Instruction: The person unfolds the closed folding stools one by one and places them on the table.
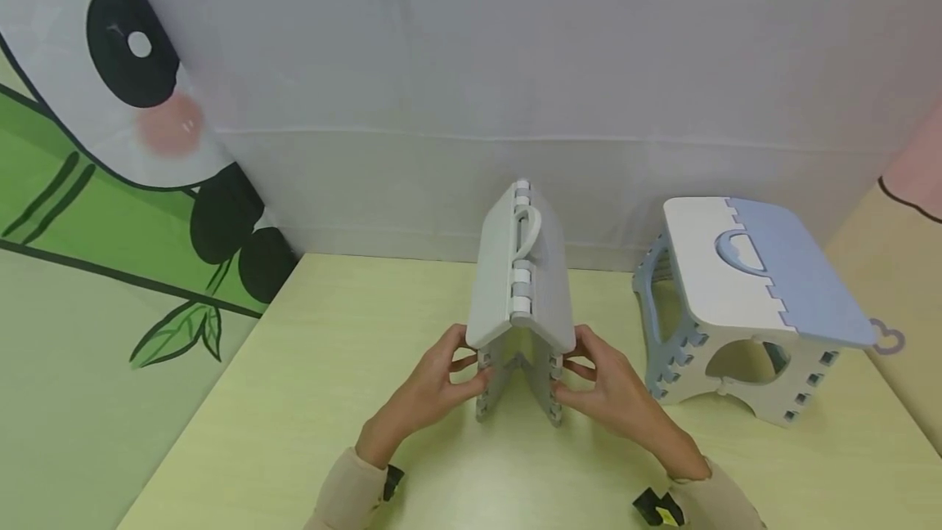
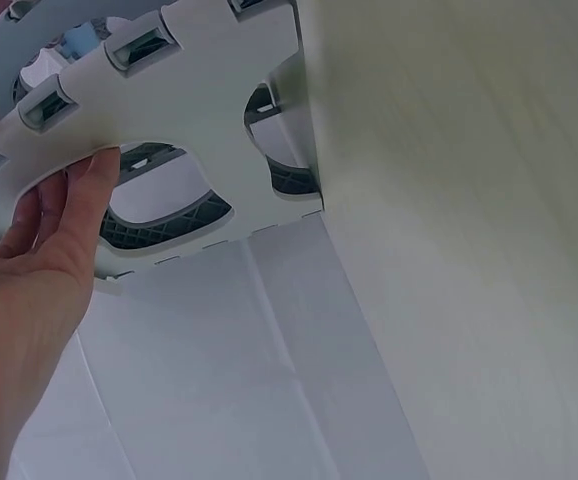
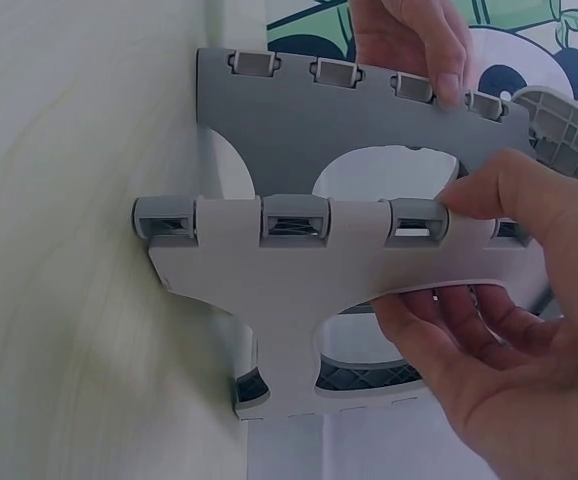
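A grey-white folding stool (image 1: 521,268) stands partly folded on the table, its top bent into a peak with a loop handle on the ridge. My left hand (image 1: 436,379) grips the stool's left leg panel (image 2: 204,120), thumb on the front hinged edge and fingers through the oval cutout. On the other side my right hand (image 1: 607,383) holds the right leg panel (image 3: 279,260) the same way, fingers curled into its cutout. The two leg panels stand apart in a narrow V, with a folded middle piece (image 1: 519,361) between them.
At the right of the table (image 1: 294,432) a second folding stool (image 1: 736,268), white and blue, stands fully unfolded. A pale cloth (image 1: 456,64) hangs behind the table, with a panda print (image 1: 132,47) at the left.
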